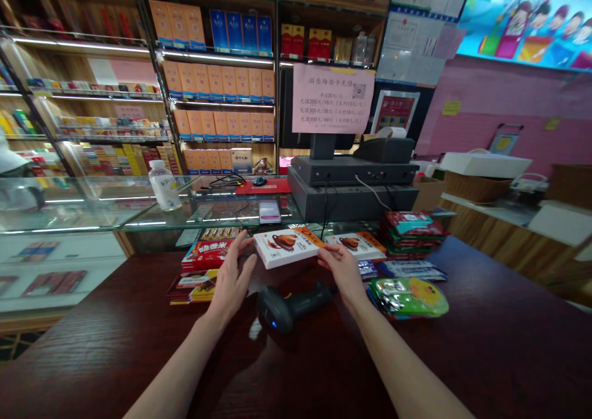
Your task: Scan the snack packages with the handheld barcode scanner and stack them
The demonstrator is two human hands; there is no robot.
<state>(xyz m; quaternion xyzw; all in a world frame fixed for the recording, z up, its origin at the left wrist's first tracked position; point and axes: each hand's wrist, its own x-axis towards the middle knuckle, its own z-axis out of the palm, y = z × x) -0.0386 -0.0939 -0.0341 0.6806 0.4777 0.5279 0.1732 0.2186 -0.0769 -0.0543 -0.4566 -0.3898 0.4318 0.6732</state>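
White box (289,251) near the far edge of the desk (106,308) is pinched only at its right end by right hand (343,270), left hand (235,274) spread beside it; weak grip could drop it onto the scanner (289,308).

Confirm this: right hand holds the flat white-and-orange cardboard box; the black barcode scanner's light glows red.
One error: in the head view, the light on the black barcode scanner glows blue, not red. The right hand does hold the flat white-and-orange cardboard box.
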